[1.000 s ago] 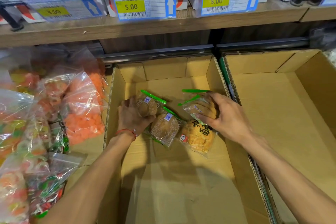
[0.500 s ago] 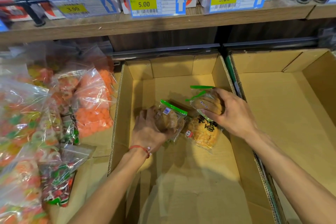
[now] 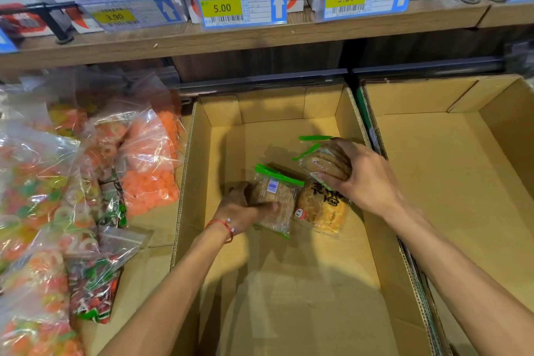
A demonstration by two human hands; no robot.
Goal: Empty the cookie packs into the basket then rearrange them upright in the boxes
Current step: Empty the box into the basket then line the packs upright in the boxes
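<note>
Two hands are gripping cookie packs at frame centre: my left hand (image 3: 241, 208) is clutching one green-sealed pack (image 3: 276, 199), my right hand (image 3: 361, 179) another (image 3: 320, 160), inside the middle cardboard box (image 3: 199, 153).

Two bare forearms reach forward from the bottom corners of the view and converge toward the middle. The left hand (image 3: 241, 208) lies palm down. Its thumb presses across the front of a pack (image 3: 276, 196) and its fingers curl behind it, gripping it. A red string (image 3: 222, 225) circles the left wrist. The right hand (image 3: 365, 179), farther forward and to the right, arches knuckles up. Its fingers curl over a second pack (image 3: 320, 157), thumb on the near side, holding it. The hands are near each other but apart.
</note>
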